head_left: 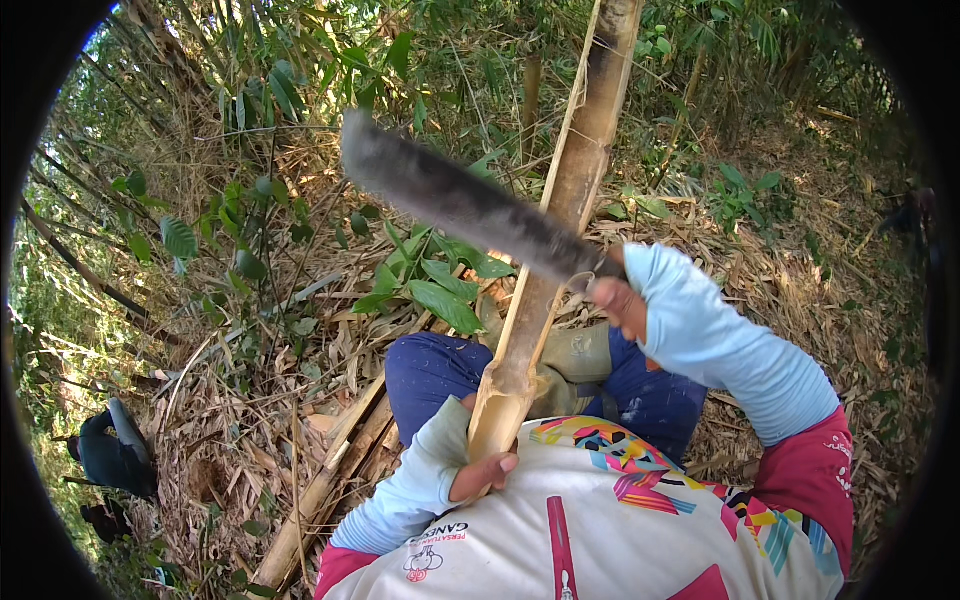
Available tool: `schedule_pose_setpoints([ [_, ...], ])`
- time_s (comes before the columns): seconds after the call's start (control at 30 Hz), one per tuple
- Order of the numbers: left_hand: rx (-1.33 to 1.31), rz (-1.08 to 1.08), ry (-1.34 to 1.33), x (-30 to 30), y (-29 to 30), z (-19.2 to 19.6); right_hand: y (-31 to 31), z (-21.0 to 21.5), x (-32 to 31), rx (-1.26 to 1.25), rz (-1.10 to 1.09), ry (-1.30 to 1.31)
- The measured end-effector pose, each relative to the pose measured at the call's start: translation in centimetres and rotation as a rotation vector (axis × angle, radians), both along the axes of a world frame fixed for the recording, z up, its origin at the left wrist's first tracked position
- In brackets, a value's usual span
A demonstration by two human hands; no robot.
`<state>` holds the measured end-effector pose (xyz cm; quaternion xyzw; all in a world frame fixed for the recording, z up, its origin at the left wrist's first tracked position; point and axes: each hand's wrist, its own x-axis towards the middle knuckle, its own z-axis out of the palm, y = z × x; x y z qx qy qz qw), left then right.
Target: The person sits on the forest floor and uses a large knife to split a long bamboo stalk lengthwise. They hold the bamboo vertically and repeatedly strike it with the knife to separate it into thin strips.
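A long piece of split bamboo slants from my chest up and away to the far right, its hollow inner side facing up. My left hand is closed around its near end, close to my belly. In my right hand I grip a machete by its handle. The broad dark blade points to the far left and crosses over the bamboo, slightly blurred. From this view I cannot tell whether blade and bamboo touch.
More split bamboo lies on the leaf litter to my left. A boot shows between my bent knees, under the bamboo. Leafy plants grow just ahead, with bamboo thicket beyond. A dark, unclear shape is at the far left.
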<state>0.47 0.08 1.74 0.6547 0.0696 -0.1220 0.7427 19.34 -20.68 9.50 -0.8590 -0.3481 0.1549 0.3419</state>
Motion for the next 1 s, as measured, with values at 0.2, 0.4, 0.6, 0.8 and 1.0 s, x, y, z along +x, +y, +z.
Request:
schedule_pose_setpoints([
  [0.2, -0.05, 0.014, -0.047, -0.2, 0.2, -0.7, 0.6, -0.3, -0.2, 0.117, -0.006, 0.001],
  [0.4, -0.015, 0.045, 0.006, 0.1, 0.0, 0.3, 0.8, -1.3, -0.4, 0.082, 0.099, -0.165],
  [0.6, -0.042, 0.068, 0.004, -0.1, 0.1, -0.1, 1.2, -2.8, -1.3, 0.052, 0.198, -0.329],
  [0.8, -0.03, 0.061, -0.004, -0.3, 0.3, -0.2, 1.6, -2.4, -1.9, 0.059, 0.155, -0.19],
  [1.0, -0.029, 0.059, -0.019, -0.5, 0.3, -0.5, 2.2, -2.5, -1.7, 0.13, 0.045, -0.208],
])
